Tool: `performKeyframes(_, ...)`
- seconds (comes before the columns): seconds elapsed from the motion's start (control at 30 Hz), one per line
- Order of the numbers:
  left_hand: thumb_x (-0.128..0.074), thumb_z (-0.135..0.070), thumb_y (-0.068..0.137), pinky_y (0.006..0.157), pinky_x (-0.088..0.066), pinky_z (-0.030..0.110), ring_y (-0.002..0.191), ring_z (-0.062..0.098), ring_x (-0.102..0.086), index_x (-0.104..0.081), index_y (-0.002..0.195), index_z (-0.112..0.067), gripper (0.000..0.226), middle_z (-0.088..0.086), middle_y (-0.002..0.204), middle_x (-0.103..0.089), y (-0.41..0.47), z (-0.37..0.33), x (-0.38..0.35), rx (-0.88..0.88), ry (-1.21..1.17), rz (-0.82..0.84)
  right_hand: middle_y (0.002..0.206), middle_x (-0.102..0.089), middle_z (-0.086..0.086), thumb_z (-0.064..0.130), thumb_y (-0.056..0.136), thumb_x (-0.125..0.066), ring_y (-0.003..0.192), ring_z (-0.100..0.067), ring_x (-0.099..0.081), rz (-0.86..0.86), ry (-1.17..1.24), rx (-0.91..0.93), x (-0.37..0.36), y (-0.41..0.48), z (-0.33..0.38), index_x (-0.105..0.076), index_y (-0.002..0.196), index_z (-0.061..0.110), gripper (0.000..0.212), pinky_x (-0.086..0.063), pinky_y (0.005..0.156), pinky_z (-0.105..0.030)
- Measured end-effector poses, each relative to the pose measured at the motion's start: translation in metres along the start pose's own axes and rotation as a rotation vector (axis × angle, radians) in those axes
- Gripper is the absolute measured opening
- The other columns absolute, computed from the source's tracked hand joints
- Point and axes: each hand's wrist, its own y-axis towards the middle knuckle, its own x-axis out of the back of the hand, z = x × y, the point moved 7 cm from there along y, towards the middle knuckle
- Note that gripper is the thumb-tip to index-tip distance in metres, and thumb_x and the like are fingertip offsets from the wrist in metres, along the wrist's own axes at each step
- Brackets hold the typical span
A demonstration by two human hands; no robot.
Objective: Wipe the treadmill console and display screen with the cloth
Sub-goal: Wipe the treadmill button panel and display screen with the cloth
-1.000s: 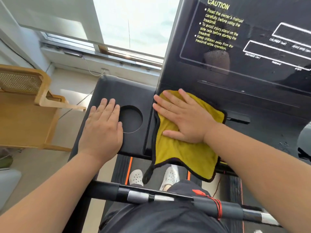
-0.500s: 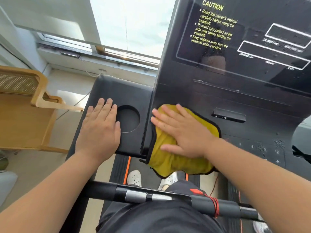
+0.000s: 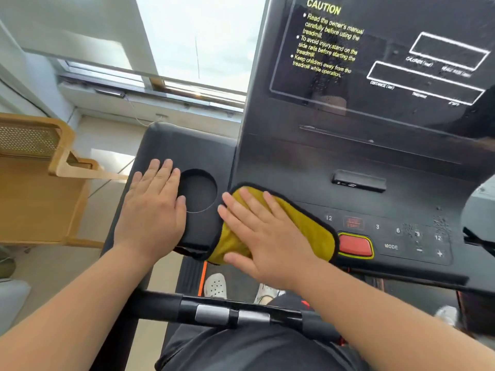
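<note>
A yellow cloth (image 3: 310, 228) with a dark hem lies on the lower left of the black treadmill console (image 3: 401, 199). My right hand (image 3: 265, 236) presses flat on it, fingers spread and pointing up-left, by the console's near edge. To the cloth's right the button panel shows a red stop button (image 3: 355, 246), numbers and MODE. The dark display screen (image 3: 375, 62) with yellow CAUTION text rises above. My left hand (image 3: 152, 212) rests flat on the left tray (image 3: 176, 145), beside its round cup holder (image 3: 199, 190).
A black handlebar (image 3: 227, 314) with silver sensor pads crosses in front of my body. A wooden chair (image 3: 40, 183) stands at the left on the floor. A window (image 3: 201, 36) is behind the console. My white shoes (image 3: 215, 286) stand on the belt below.
My right hand has slid the cloth down from the foot of the screen to the console's near edge. The button panel has come into sight. My left hand has stayed put.
</note>
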Motion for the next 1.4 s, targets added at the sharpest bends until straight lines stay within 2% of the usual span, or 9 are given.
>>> performKeyframes(0.1, -0.037, -0.03, 0.095, 0.121, -0.022, 0.052, 0.148, 0.036, -0.033, -0.048, 0.145, -0.001, 0.059, 0.019, 0.155, -0.043, -0.001, 0.001, 0.0, 0.004, -0.004, -0.001, 0.173, -0.009, 0.001, 0.073, 0.1, -0.025, 0.16, -0.026, -0.005, 0.019, -0.02, -0.022, -0.009, -0.034, -0.018, -0.016, 0.165, 0.024, 0.081, -0.009, 0.126, -0.055)
performKeyframes(0.17, -0.036, -0.031, 0.096, 0.122, -0.021, 0.052, 0.148, 0.036, -0.033, -0.047, 0.146, -0.002, 0.059, 0.018, 0.156, -0.042, -0.001, 0.001, 0.001, 0.006, -0.005, 0.002, 0.174, -0.003, 0.001, 0.074, 0.1, -0.02, 0.16, -0.025, 0.0, 0.016, 0.0, -0.161, -0.004, -0.036, -0.058, -0.014, 0.165, 0.024, 0.083, -0.01, 0.126, -0.058)
performKeyframes(0.33, -0.036, -0.03, 0.096, 0.122, -0.023, 0.054, 0.149, 0.035, -0.032, -0.047, 0.146, -0.001, 0.059, 0.018, 0.156, -0.042, 0.0, 0.001, 0.0, 0.011, -0.006, 0.011, 0.17, 0.021, 0.001, 0.081, 0.096, -0.016, 0.157, -0.028, 0.022, -0.012, -0.021, -0.379, 0.017, 0.004, -0.09, 0.005, 0.165, 0.023, 0.093, 0.012, 0.126, -0.056)
performKeyframes(0.43, -0.037, -0.029, 0.096, 0.122, -0.023, 0.054, 0.149, 0.036, -0.032, -0.047, 0.146, 0.0, 0.058, 0.018, 0.156, -0.042, -0.001, 0.0, 0.0, 0.013, -0.003, 0.013, 0.17, 0.022, 0.0, 0.082, 0.093, -0.018, 0.157, -0.028, 0.023, 0.002, 0.013, -0.301, 0.018, 0.033, -0.046, 0.005, 0.165, 0.023, 0.096, 0.015, 0.125, -0.055)
performKeyframes(0.67, -0.036, -0.03, 0.097, 0.123, -0.021, 0.053, 0.15, 0.035, -0.03, -0.045, 0.148, -0.001, 0.059, 0.018, 0.157, -0.04, -0.001, 0.0, 0.0, 0.016, -0.011, 0.029, 0.174, -0.003, 0.001, 0.068, 0.102, -0.027, 0.16, -0.022, 0.002, -0.02, 0.034, -0.123, -0.005, -0.013, -0.007, -0.013, 0.165, 0.022, 0.079, -0.004, 0.128, -0.052)
performKeyframes(0.93, -0.036, -0.031, 0.097, 0.123, -0.02, 0.053, 0.15, 0.034, -0.029, -0.045, 0.148, -0.001, 0.06, 0.017, 0.158, -0.039, 0.0, 0.0, 0.001, 0.019, -0.012, 0.038, 0.174, 0.011, -0.005, 0.081, 0.093, -0.006, 0.159, -0.029, 0.011, -0.021, 0.07, -0.567, 0.007, -0.033, -0.085, 0.0, 0.166, 0.018, 0.096, 0.0, 0.128, -0.056)
performKeyframes(1.13, -0.036, -0.03, 0.096, 0.122, -0.021, 0.054, 0.149, 0.036, -0.03, -0.045, 0.147, 0.0, 0.06, 0.019, 0.157, -0.04, 0.0, -0.001, 0.001, 0.013, 0.0, 0.036, 0.173, 0.013, 0.0, 0.076, 0.098, -0.017, 0.159, -0.027, 0.016, -0.016, 0.086, -0.326, 0.008, 0.026, -0.006, 0.002, 0.166, 0.022, 0.089, 0.008, 0.127, -0.053)
performKeyframes(1.27, -0.035, -0.03, 0.096, 0.123, -0.02, 0.053, 0.15, 0.035, -0.029, -0.044, 0.148, -0.001, 0.06, 0.018, 0.158, -0.039, 0.0, -0.001, 0.001, 0.01, 0.001, 0.04, 0.174, -0.002, 0.004, 0.069, 0.102, -0.022, 0.16, -0.024, 0.002, -0.03, 0.052, -0.159, 0.0, 0.007, 0.0, -0.011, 0.166, 0.024, 0.079, -0.006, 0.129, -0.054)
performKeyframes(1.4, -0.034, -0.032, 0.097, 0.124, -0.016, 0.049, 0.151, 0.033, -0.026, -0.042, 0.15, -0.004, 0.06, 0.016, 0.16, -0.036, -0.001, 0.0, 0.0, 0.013, -0.012, 0.049, 0.174, -0.001, 0.002, 0.072, 0.102, -0.016, 0.161, -0.024, 0.002, -0.005, 0.022, -0.263, -0.008, -0.046, -0.048, -0.011, 0.166, 0.023, 0.081, -0.012, 0.128, -0.057)
